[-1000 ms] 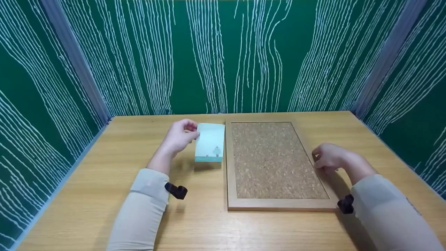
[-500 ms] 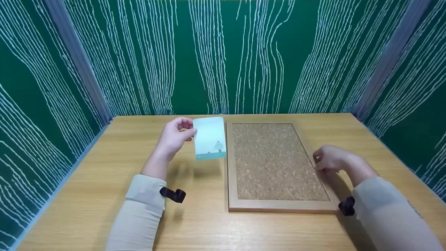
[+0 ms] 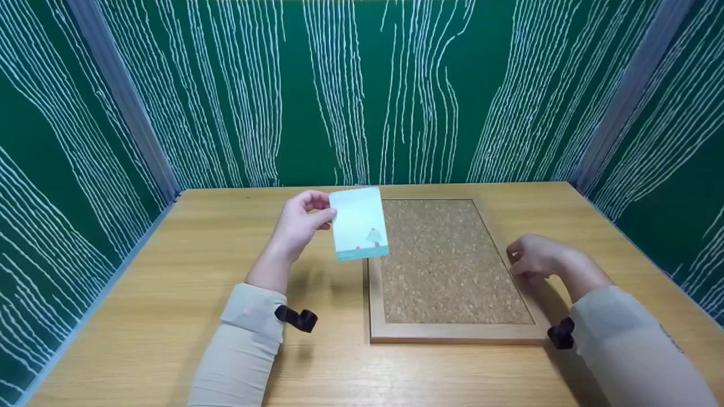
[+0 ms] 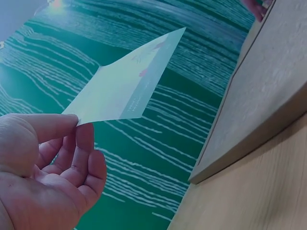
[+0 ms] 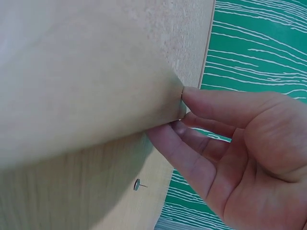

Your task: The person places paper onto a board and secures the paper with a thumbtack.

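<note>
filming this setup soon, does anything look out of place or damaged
One thing: a loose pin lies on its side on the table near the right hand, its sharp point bare. Nothing looks spilled, and I see no damage on the visible parts of the card or cork board.

Head pic well lit; soft shadows on table (image 3: 334, 367); L-wrist pic: bluish glare top-left.

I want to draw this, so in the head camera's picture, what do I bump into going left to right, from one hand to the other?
left hand → pale green card → cork board → right hand
</note>
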{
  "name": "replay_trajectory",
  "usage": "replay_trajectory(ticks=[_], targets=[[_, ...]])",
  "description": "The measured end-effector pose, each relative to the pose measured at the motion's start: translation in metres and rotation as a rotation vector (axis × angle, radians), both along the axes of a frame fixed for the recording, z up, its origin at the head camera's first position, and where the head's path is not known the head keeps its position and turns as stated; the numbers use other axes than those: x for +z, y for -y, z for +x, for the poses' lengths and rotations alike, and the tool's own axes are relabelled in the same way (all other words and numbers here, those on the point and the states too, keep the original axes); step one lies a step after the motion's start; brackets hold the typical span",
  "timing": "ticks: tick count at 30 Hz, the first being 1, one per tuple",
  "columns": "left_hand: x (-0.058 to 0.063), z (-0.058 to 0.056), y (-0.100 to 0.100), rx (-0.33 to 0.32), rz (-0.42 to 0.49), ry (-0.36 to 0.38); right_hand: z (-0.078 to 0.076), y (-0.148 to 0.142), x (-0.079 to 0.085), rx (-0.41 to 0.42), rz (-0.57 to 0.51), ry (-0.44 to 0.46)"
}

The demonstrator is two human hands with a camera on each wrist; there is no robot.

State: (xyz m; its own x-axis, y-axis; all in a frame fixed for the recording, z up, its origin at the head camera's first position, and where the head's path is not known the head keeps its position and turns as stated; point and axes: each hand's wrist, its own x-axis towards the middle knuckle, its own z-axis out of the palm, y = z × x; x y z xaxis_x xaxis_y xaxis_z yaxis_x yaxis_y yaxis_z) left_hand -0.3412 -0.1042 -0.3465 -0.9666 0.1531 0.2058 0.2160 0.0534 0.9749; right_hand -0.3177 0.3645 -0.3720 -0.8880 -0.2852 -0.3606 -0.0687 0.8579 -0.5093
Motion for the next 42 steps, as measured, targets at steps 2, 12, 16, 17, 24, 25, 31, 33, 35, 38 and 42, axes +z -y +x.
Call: replay_trajectory(ticks=[2, 12, 16, 17, 24, 25, 31, 33, 35, 38, 42], targets=[[0.0, 0.0, -0.008, -0.009, 0.009, 0.001, 0.0, 0.0, 0.0, 0.008, -0.001, -0.007], [-0.004, -0.002, -0.043, -0.051, -0.006, 0.013, -0.001, 0.0, -0.003, 0.017, 0.025, -0.029], [-0.006, -0.004, -0.054, -0.057, -0.01, 0.027, -0.001, 0.001, -0.002, 0.008, 0.044, -0.015], [-0.007, -0.004, -0.057, -0.06, -0.013, 0.033, -0.001, 0.001, -0.001, 0.005, 0.046, -0.012], [-0.011, -0.005, -0.074, -0.062, -0.067, 0.122, -0.001, 0.001, 0.0, -0.014, 0.038, 0.015], [-0.012, -0.005, -0.076, -0.06, -0.08, 0.134, -0.001, 0.0, 0.0, -0.013, 0.037, 0.015], [-0.018, -0.008, -0.089, -0.039, -0.188, 0.183, -0.001, 0.001, -0.001, -0.012, 0.034, 0.001], [-0.02, -0.008, -0.093, -0.028, -0.216, 0.208, -0.001, 0.001, -0.002, -0.007, 0.031, -0.012], [-0.022, -0.009, -0.097, -0.018, -0.242, 0.226, 0.0, 0.001, -0.003, -0.009, 0.028, -0.021], [-0.025, -0.009, -0.102, -0.011, -0.264, 0.244, 0.001, 0.002, -0.004, -0.008, 0.027, -0.039], [-0.028, -0.008, -0.107, -0.005, -0.305, 0.257, 0.001, 0.001, -0.004, -0.025, 0.029, -0.029]])
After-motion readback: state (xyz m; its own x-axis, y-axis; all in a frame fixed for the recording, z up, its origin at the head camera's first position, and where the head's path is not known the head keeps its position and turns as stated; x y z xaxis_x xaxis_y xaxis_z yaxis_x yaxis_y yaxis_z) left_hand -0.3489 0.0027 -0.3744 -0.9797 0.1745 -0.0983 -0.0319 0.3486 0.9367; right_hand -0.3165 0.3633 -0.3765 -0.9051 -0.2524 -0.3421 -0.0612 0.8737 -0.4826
